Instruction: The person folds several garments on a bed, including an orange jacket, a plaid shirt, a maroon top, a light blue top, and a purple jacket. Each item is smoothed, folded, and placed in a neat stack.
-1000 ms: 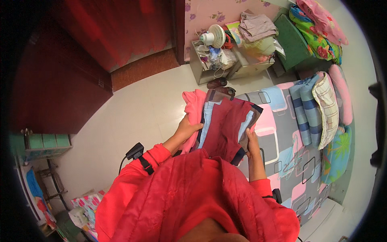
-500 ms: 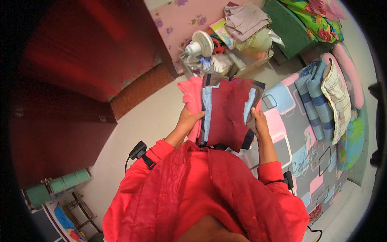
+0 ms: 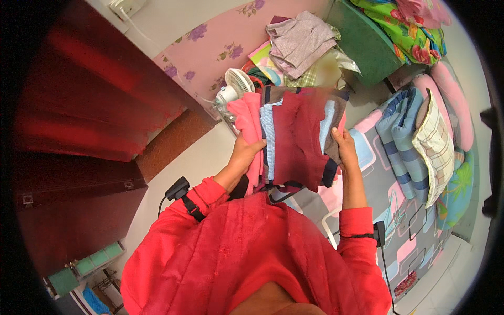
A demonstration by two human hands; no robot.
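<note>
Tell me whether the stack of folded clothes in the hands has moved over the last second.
Yes. The stack of folded clothes, held between the left hand and right hand, has gone forward, off the patterned bedsheet, and now sits right beside the small white fan.

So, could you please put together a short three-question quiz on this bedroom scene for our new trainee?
1. True or false: the left hand and the right hand grip opposite sides of one stack of folded clothes with a dark red garment on top.
2. Which colour is the garment at the stack's left edge, under the left thumb? A) pink B) green C) yellow
3. Fill in: just beyond the stack stands a small white ____.

Key: 1 true; 2 A; 3 electric fan.
</note>
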